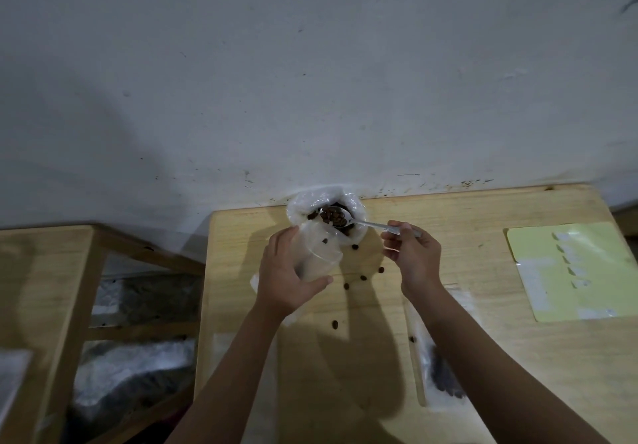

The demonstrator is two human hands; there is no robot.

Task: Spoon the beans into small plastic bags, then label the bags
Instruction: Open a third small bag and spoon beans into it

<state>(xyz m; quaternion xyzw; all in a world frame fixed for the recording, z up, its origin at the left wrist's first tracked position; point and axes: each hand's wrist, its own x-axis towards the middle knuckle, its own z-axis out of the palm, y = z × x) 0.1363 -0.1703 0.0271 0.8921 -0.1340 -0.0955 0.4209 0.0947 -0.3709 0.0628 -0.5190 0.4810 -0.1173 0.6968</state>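
As the right hand [412, 253] pinched the heaped spoon [340, 220] and left fingers [276, 253] curled around the small bag [319, 252], beans risked joining strays [363, 277] on the surface [448, 212].

The scene is dim and flat, with a cool grey cast on the wall [310, 81] and muted yellow on the bench [466, 271]; light seems to come from above and behind the person — broad, soft-edged shadows of the arms fall forward across the bench and a large vague one spreads over the wall at left; no glare, only a faint sheen on the spoon [366, 223]; wide-angle bending curves the bench edges and the wall line; the lower corners go soft and smeared — the shelf [131, 357] at left is murky, its contents unreadable; fine grain throughout.
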